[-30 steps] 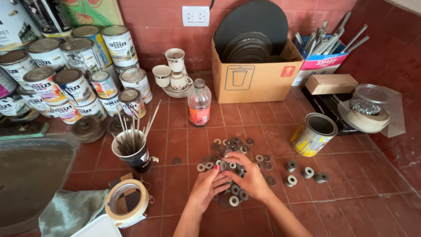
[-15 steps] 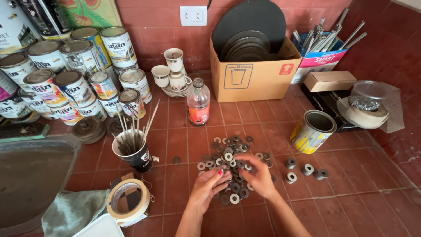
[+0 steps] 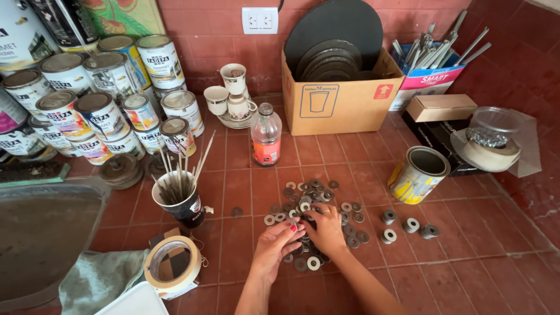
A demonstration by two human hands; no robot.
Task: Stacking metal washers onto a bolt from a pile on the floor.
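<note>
1. Where our two hands meet over the pile, the left hand [image 3: 274, 242] and the right hand [image 3: 326, 230] curl narrowly, fingertips pinched among the flat grey metal washers [image 3: 312, 201]; whether either actually holds one we cannot tell.
2. The washers lie loose on the red tiled floor [image 3: 478, 256], directly ahead of us, some under our palms.
3. To the right sit three small stacks of washers [image 3: 408, 226], well apart from the pile; judging by that, a little looks sorted and most is left.
4. Farther right stands an open yellow tin can [image 3: 418, 174].
5. To the left, a black cup of thin sticks [image 3: 182, 201] and, nearer, a cream roll of masking tape [image 3: 173, 265].
</note>
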